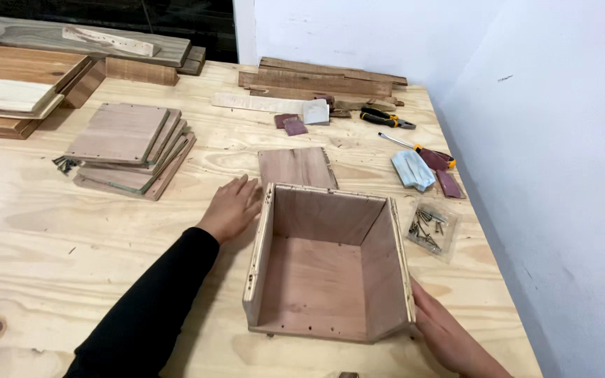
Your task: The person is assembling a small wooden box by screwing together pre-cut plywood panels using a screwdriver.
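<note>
Plywood box (327, 269), open at the top and square in shape, stands on the pale pine workbench (36, 238); its thin reddish walls show small screw holes along the light-coloured edges. Far to the left of the box, rough planks (15, 84) lie in a heap at the back of the bench. Nearer, still left of the box, is a stack of flat square plywood panels (131, 147) with a few dark screws (64, 164) beside it. The left hand (234, 206), in a black sleeve, lies flat with fingers spread against the left wall of the box and grips nothing. Just behind the box lies one loose plywood panel (295, 166). The right hand (449, 336) presses open against the right wall of the box, near its front corner. To the right of the box is a clear plastic bag of screws (430, 229). Behind that lie a folded blue cloth (413, 170), a red-handled screwdriver (421, 150) and pliers (385, 117).
</note>
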